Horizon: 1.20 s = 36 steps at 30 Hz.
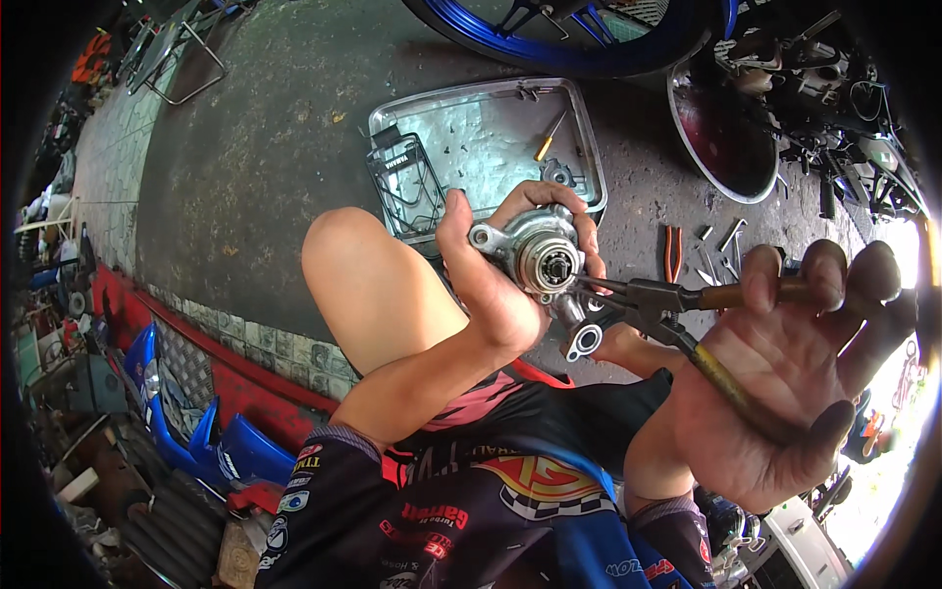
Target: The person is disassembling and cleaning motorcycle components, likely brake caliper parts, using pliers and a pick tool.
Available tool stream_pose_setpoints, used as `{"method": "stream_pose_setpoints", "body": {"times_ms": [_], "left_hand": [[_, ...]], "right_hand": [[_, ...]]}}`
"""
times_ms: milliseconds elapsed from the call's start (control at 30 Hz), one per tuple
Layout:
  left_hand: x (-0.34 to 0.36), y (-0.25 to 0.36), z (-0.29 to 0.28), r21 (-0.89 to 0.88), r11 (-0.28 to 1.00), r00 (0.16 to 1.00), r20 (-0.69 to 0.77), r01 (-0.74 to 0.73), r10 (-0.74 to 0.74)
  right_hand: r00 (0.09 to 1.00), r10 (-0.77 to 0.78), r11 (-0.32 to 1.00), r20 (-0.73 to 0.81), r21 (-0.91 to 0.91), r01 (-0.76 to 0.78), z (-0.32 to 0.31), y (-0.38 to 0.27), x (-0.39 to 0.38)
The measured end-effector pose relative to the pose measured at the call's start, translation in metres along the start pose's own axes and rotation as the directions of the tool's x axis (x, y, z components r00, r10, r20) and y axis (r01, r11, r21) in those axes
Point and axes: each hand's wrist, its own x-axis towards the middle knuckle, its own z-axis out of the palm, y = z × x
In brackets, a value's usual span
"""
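Observation:
My left hand (481,285) is wrapped round a cast silver metal housing (530,236), which has a flanged port on its lower right and an open bore with rings at its centre. My right hand (760,383) grips long-nosed pliers (657,304) with yellowish handles, fingers curled over the upper handle and thumb by the lower one. The plier tips are at the right side of the bore; whether they grip a ring is too small to tell. The housing is held above my bent legs.
Ahead lies a metal tray (592,137) with a yellow screwdriver (543,149), a black frame (397,177) and small parts. To its right are red-handled pliers (672,250), wrenches (729,240) and a round basin (702,152). A blue wheel (510,25) is behind, blue panels (250,447) lower left.

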Motion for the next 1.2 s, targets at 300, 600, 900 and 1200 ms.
{"method": "stream_pose_setpoints", "body": {"times_ms": [300,600,900,1200], "left_hand": [[0.001,-0.001,0.002,-0.002,0.999,0.999,-0.011,0.040,-0.040],[0.000,-0.005,0.004,0.143,0.990,0.999,-0.033,-0.008,0.013],[0.001,-0.005,0.003,0.241,0.970,0.999,-0.022,-0.041,0.048],[0.002,-0.005,0.003,0.200,0.979,0.998,-0.053,-0.034,0.045]], "right_hand": [[0.994,-0.024,0.993,0.110,-0.114,0.037,-0.010,0.002,0.004],[0.973,0.050,0.990,0.226,-0.143,-0.018,-0.018,-0.006,0.007],[0.979,0.051,0.977,0.196,-0.214,-0.009,-0.021,-0.001,0.003],[0.980,0.006,0.959,0.200,-0.280,0.051,-0.019,0.002,0.001]]}}
